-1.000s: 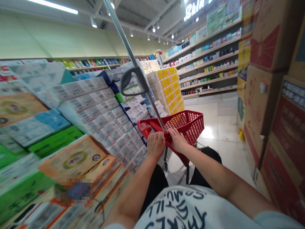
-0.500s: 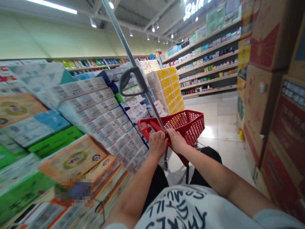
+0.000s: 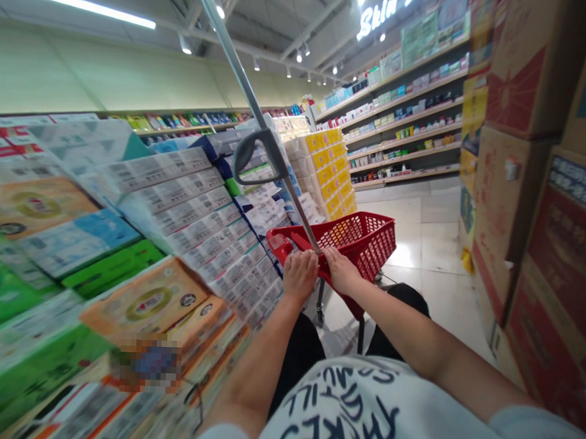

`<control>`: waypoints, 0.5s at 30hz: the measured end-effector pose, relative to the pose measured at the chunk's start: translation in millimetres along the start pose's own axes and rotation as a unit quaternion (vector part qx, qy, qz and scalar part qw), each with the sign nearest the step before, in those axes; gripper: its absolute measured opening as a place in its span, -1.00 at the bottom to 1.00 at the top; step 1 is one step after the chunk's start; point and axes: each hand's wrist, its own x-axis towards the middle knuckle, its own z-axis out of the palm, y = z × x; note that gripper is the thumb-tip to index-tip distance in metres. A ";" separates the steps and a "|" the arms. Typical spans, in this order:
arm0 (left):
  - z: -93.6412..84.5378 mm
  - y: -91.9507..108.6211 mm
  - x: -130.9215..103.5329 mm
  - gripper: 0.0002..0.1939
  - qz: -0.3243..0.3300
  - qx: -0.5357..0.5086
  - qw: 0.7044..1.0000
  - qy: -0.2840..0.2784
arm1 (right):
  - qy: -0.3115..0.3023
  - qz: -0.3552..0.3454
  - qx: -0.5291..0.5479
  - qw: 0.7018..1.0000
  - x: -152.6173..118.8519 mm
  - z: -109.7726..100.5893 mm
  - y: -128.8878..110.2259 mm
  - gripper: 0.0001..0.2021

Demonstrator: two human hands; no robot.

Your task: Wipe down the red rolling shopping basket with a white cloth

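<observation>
A red shopping cart [image 3: 376, 251] with a perforated basket stands right in front of me. My left hand [image 3: 301, 273] is wrapped over its near edge, just left of a metal pole. Close beside it, right of the pole, my right hand [image 3: 340, 270] curls over the same edge. The slanting metal pole [image 3: 234, 60] rises from the cart between my hands and carries a grey loop grip [image 3: 259, 157]. Both sets of fingers are closed on the cart, with the fingertips partly hidden. Below the basket a cart wheel [image 3: 320, 313] shows.
Stacked tissue packs [image 3: 178, 215] line the left side, with yellow-and-white packs [image 3: 326, 172] beyond the cart. Tall cardboard boxes [image 3: 509, 208] border the right. A tiled floor aisle [image 3: 412, 236] runs ahead to stocked shelves [image 3: 407, 114] under a lit sign.
The view has shifted slightly, with the shelves and boxes a little further right in it. Both hands keep their hold on the cart.
</observation>
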 end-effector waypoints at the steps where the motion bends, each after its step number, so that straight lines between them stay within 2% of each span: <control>1: -0.3 -2.6 1.1 -0.65 -0.011 -0.004 1.000 0.003 | -0.002 -0.002 0.003 1.000 0.4 -0.1 0.2 -0.28; 5: -3.7 -12.9 20.9 -0.56 -0.124 -0.007 0.990 -0.063 | -0.001 -0.009 0.014 1.000 1.0 0.9 -0.3 -0.26; 6: -4.2 -13.7 24.4 -0.54 -0.135 -0.004 0.988 -0.076 | 0.002 -0.011 0.017 1.000 0.9 1.3 -0.4 -0.26; 8: -4.0 -12.0 24.0 -0.56 -0.110 0.005 0.991 -0.070 | 0.007 -0.012 0.021 1.000 0.2 2.3 -0.3 -0.26; 12: -0.8 -1.4 4.9 -0.66 -0.023 0.018 1.000 0.000 | 0.015 -0.017 0.026 0.999 -1.6 3.1 1.1 -0.25; 15: -0.6 1.0 3.2 -0.66 -0.037 0.010 0.999 -0.005 | 0.015 -0.018 0.029 0.999 -2.3 3.2 2.4 -0.22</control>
